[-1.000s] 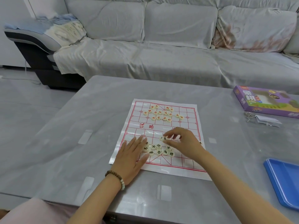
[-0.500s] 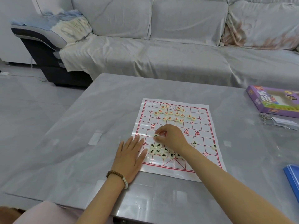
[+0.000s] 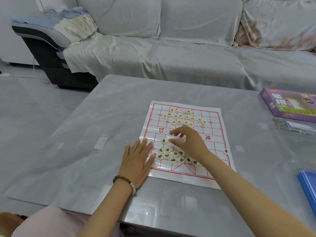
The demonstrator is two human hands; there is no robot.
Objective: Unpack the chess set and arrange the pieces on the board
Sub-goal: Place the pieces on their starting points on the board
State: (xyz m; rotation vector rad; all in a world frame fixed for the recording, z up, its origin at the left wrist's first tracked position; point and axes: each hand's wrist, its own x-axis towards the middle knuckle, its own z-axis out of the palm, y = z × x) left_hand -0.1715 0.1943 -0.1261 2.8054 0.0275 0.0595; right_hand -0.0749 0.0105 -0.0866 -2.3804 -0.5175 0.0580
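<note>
Right hand hovers over the middle of the board, thumb and forefinger apart, other fingers loosely curled, nothing seen pinched. One black-lettered piece lies just at 9 o'clock of its fingertips. Left hand lies flat, fingers straight and spread, on the board's 9 o'clock edge and the table; bead bracelet on the wrist. Black-lettered pieces are bunched at the board's 6 o'clock end, partly under the right wrist. Red-lettered pieces are bunched at 12 o'clock. A lone piece sits on the 3 o'clock border. Purple box at 2 o'clock, keys just beside it, blue tray at 4 o'clock.
</note>
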